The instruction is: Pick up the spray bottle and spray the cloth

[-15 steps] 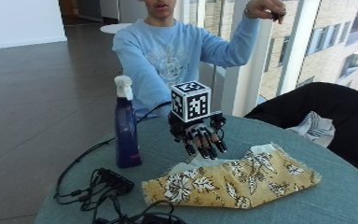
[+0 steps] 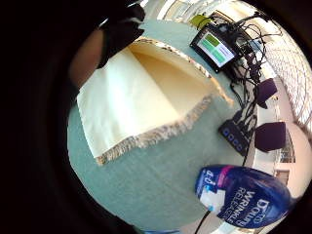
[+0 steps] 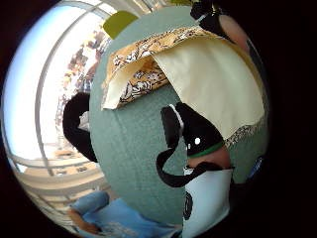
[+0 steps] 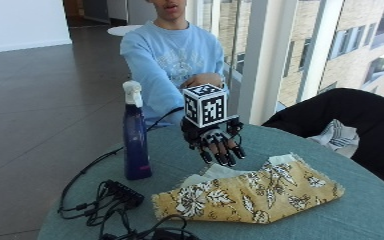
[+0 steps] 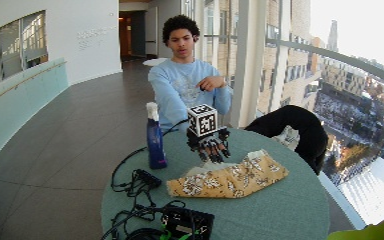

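A blue spray bottle (image 4: 136,142) with a white nozzle stands upright on the round green table (image 4: 352,220), near its left side. My gloved right hand (image 4: 215,142) hovers above the table to the right of the bottle, fingers hanging down relaxed and holding nothing. Below and to its right a yellow floral cloth (image 4: 252,192) lies crumpled, its pale underside folded up. The little finger side palm view shows the bottle's label (image 2: 243,197) close by and the cloth (image 2: 141,102) flat on the table. The gloved thumb (image 3: 193,134) shows over the table beside the cloth (image 3: 198,74).
A black power strip with tangled cables (image 4: 119,197) lies in front of the bottle. A black device with a green screen (image 5: 185,222) sits at the table's near edge. A dark jacket (image 4: 342,120) hangs over a chair at the right. The bare hand (image 4: 202,80) rests at the chest.
The person's bare hand has come down from head height to the chest. The gloved hand, bottle and cloth stay about where they were.
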Tool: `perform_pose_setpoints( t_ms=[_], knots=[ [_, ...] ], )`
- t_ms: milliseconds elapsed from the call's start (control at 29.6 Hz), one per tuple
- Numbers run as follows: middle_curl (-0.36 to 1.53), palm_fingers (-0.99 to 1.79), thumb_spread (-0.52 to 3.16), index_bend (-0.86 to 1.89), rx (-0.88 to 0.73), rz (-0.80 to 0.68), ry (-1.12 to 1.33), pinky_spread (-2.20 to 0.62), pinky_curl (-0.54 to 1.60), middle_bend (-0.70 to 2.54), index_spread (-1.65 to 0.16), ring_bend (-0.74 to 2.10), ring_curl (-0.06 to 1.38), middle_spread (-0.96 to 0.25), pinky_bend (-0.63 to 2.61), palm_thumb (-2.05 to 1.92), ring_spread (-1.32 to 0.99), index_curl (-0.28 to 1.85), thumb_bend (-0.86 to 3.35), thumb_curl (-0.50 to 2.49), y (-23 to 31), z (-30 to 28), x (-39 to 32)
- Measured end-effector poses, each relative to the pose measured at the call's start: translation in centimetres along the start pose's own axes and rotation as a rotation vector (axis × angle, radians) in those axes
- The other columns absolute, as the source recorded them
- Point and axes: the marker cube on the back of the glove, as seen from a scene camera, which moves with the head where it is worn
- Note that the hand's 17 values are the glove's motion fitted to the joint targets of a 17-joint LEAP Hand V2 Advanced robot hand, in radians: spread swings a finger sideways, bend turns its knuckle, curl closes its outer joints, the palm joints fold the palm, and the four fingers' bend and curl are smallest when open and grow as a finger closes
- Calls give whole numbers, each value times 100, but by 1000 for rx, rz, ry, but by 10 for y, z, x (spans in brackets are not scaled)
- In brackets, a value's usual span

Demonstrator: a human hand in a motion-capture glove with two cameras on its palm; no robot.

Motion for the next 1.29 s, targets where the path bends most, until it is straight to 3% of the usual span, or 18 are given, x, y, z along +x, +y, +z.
perform_pose_setpoints(
  t_ms=[338, 575, 1015, 1184, 1286],
  knots=[
    [26, 43, 101, 24, -49, -12, 19, 22, 23, 27, -40, 17, 14, -4, 22, 40, 0, 29, 8, 17, 6, -8, 6],
    [27, 37, 101, 18, -92, -41, 21, 22, 27, 22, -43, 18, 15, -4, 24, 39, 1, 30, 2, 19, 37, -14, 11],
    [30, 40, 98, 15, 23, -183, -31, 25, 30, 21, -44, 20, 18, -3, 28, 37, 2, 29, -3, 23, 182, -56, 26],
    [31, 40, 98, 16, 81, -164, -86, 25, 31, 21, -44, 20, 20, -3, 27, 36, 3, 29, -3, 24, 231, -58, 51],
    [32, 42, 97, 16, 147, -67, -126, 26, 31, 21, -45, 20, 20, -3, 27, 36, 3, 29, -3, 24, 255, -61, 67]
  ],
)
